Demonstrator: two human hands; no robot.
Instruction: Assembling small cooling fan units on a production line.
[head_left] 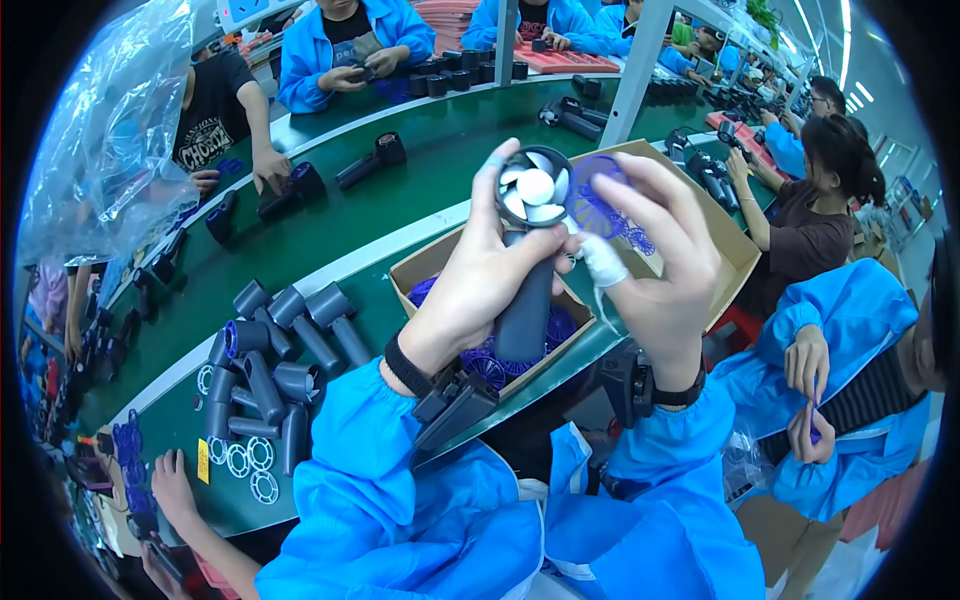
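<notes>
Handheld fan (534, 187) gripped in L hand (476, 265); R hand (668, 268) holding purple grille (597, 207) just beside, above cardboard box (432, 255) w/ purple pcs (484, 370).

Long white lights (846, 45) shine up high, and a pale grey metal post (638, 80) rises near a long green table (420, 187).

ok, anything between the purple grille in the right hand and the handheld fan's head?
Nothing visible: the right hand holds the purple grille close beside the handheld fan's head; whether they touch, I can't tell.
</notes>
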